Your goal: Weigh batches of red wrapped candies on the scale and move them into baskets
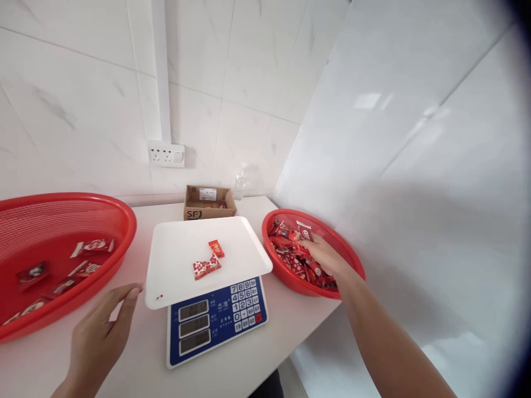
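My right hand (326, 255) reaches into the right red basket (353, 265), fingers closed on a red candy packet (306, 232) among many wrapped candies (295, 264). My left hand (102, 334) is beside the tray's left edge, thumb and forefinger tips together, with nothing visible between them. Between my hands stands a blue and white digital scale (222, 334) with a white tray (174, 249) on top. Two wrapped pieces lie on the tray: a small red packet (216, 248) and a larger red-and-white patterned packet (207, 267). The scale's top display appears to read 0.012.
At left a large red basket (128, 221) holds several scattered packets. Behind the tray are a small cardboard box (192, 214) with some packets inside and a clear plastic bottle (239, 182). A wall socket (166, 154) is above; a wall stands close on the right.
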`<state>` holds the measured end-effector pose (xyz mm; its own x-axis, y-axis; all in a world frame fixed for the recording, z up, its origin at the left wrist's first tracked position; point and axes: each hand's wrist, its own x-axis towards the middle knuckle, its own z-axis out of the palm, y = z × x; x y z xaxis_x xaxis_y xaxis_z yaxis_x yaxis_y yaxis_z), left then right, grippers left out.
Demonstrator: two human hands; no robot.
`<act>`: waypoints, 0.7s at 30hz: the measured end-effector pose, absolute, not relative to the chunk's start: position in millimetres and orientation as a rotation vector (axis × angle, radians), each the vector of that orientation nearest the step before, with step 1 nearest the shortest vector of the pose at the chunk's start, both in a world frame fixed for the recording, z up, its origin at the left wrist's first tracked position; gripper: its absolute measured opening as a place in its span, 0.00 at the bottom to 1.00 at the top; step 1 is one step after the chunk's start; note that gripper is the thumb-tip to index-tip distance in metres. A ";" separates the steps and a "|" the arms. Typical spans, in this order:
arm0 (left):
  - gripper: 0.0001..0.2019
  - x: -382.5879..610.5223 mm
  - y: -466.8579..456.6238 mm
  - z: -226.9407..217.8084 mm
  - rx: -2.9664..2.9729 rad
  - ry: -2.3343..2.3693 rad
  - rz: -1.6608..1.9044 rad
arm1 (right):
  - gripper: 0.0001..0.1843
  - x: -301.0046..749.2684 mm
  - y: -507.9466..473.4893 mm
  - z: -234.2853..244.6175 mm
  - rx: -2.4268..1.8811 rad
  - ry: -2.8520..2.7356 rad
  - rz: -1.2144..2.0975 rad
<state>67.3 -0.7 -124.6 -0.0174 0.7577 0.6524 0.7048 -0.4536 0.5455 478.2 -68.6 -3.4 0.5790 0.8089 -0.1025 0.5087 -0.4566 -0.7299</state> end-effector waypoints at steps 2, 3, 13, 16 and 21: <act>0.14 69.1 -3.1 -114.9 2.231 1.552 1.499 | 0.11 452.1 -56.9 -4.7 -2.056 -1.069 0.678; 0.14 69.6 -3.8 -111.9 2.242 1.534 1.505 | 0.10 438.3 -50.4 -7.1 -1.991 -1.101 0.751; 0.13 67.5 -3.7 -111.6 2.158 1.531 1.504 | 0.04 361.6 6.4 -18.8 -1.895 -1.761 0.881; 0.12 68.3 -4.2 -110.9 2.140 1.522 1.505 | 0.06 349.9 21.6 -15.2 -1.881 -1.851 0.735; 0.13 68.4 -5.2 -108.1 2.109 1.533 1.499 | 0.13 335.5 33.5 -13.9 -1.890 -1.970 0.504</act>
<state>68.4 -5.2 -108.1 -0.0119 0.7784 0.6276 0.6449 -0.4737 0.5998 335.5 33.5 -13.9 -0.0374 0.9992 0.0149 0.8693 0.0399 -0.4926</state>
